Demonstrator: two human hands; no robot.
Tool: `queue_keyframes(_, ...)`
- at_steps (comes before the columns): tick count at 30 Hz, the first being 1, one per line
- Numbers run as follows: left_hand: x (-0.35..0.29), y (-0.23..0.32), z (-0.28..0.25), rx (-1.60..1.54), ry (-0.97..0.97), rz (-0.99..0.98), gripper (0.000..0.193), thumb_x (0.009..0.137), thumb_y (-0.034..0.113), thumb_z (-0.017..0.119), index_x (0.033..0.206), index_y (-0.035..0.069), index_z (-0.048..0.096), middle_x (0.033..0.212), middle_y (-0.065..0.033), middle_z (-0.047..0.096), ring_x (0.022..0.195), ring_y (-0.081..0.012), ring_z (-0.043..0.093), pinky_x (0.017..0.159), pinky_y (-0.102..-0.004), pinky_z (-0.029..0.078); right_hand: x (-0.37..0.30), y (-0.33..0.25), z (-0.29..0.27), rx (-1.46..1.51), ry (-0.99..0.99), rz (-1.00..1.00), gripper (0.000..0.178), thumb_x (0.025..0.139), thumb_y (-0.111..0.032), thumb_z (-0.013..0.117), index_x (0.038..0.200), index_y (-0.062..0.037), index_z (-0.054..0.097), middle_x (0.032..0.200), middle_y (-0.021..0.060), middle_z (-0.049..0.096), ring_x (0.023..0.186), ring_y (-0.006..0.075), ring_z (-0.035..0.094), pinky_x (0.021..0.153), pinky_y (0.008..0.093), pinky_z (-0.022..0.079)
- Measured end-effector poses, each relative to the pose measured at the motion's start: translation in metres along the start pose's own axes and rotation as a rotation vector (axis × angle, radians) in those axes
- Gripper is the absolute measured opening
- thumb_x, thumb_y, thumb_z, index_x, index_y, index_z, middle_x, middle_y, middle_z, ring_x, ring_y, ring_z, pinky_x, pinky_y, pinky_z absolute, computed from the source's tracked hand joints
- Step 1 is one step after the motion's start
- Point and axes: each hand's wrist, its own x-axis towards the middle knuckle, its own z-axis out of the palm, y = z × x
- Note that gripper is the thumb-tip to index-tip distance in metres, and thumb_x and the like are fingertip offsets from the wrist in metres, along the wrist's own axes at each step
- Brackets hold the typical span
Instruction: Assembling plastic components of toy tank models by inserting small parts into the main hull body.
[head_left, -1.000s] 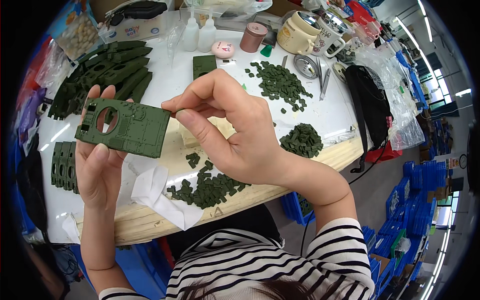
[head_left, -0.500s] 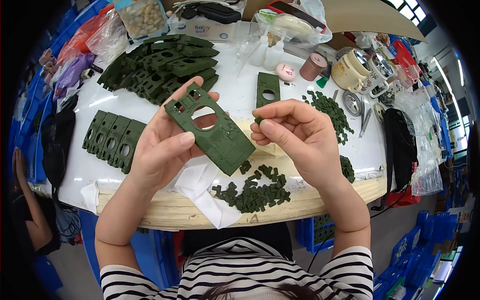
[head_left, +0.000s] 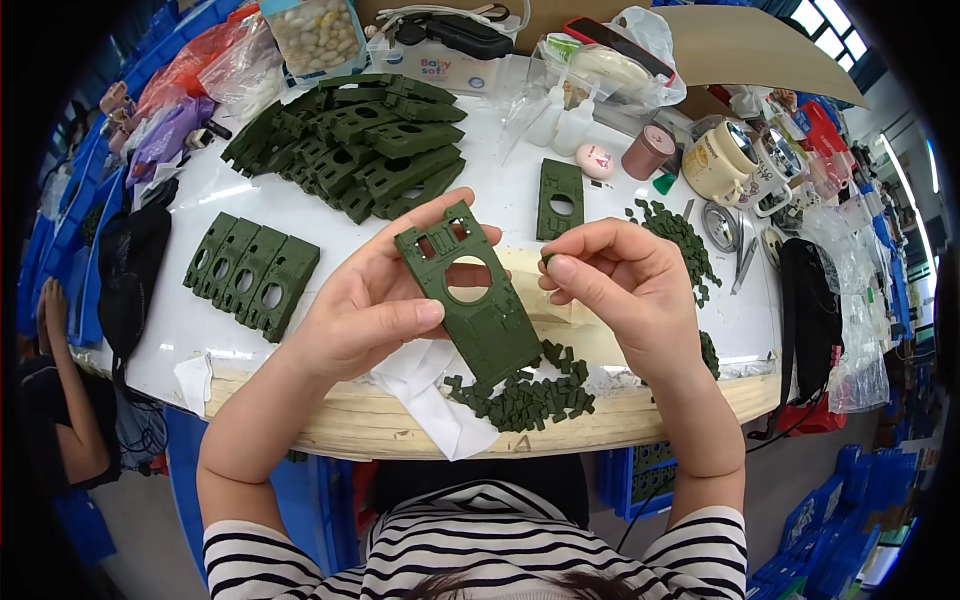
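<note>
My left hand [head_left: 365,305] grips a dark green plastic model tank hull [head_left: 495,335], thumb on its upper face and fingers beneath. The hull has a large round hole and smaller openings at its far end, and it tilts toward the lower right. Just right of it, my right hand [head_left: 630,295] pinches a tiny dark green part [head_left: 547,258] between thumb and forefinger, mostly covered by the fingertips and apart from the hull. Below the hull, a pile of small green pieces [head_left: 530,402] lies near the table's wooden edge, beside a white cloth [head_left: 445,410].
A row of similar hulls [head_left: 250,275] lies at the left, with a heap of hulls [head_left: 390,140] behind. Another hull [head_left: 560,185] lies beyond my right hand, near more small pieces [head_left: 680,240], tweezers [head_left: 745,265], white bottles [head_left: 573,125] and a cream mug [head_left: 718,160].
In the picture, both hands have shifted slightly right and down with the hull and the small part. The hull has turned a little more upright. Both grips stay the same.
</note>
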Motion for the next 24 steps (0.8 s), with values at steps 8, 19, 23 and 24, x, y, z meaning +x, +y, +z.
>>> queue_keyframes(8,0.0001,-0.002,-0.0011,0.003,-0.029,-0.035,0.09,0.078,0.018,0.07,0.15,0.001,0.019,0.137,-0.0222,0.046,0.121,-0.0343,0.054,0.093,-0.0457,0.053,0.0001,-0.0057,-0.0016,0.067,-0.02,0.144,0.019,0.089,-0.009,0.067,0.102,0.0053,0.063,0.089,0.0099,0.068,0.08,0.012,0.067,0.071,0.0238,0.054)
queue_keyframes(19,-0.0001,-0.0045,-0.0049,0.007,-0.069,0.0,0.088,0.08,0.017,0.072,0.149,-0.001,0.021,0.137,-0.0225,0.046,0.119,-0.0318,0.055,0.1,-0.0438,0.047,-0.0008,-0.0054,0.0008,0.051,-0.063,0.129,0.015,0.089,-0.006,0.067,0.098,0.0047,0.064,0.088,0.0083,0.067,0.079,0.0109,0.066,0.072,0.0229,0.054)
queue_keyframes(23,-0.001,-0.0057,-0.0074,0.025,-0.082,-0.001,0.087,0.08,0.016,0.071,0.149,-0.002,0.022,0.137,-0.0229,0.046,0.12,-0.03,0.054,0.1,-0.0421,0.047,-0.0021,-0.0018,0.0039,-0.054,-0.079,-0.004,0.01,0.086,-0.002,0.068,0.093,0.0049,0.066,0.095,0.007,0.063,0.085,0.0098,0.063,0.073,0.0221,0.053)
queue_keyframes(24,-0.0008,-0.0059,-0.0066,0.023,-0.096,0.005,0.087,0.08,0.016,0.071,0.149,-0.003,0.022,0.137,-0.0229,0.047,0.12,-0.0295,0.054,0.101,-0.0422,0.046,-0.0026,-0.0013,0.004,-0.067,-0.086,-0.027,0.009,0.086,-0.001,0.068,0.092,0.005,0.066,0.097,0.0072,0.062,0.086,0.01,0.063,0.075,0.0224,0.053)
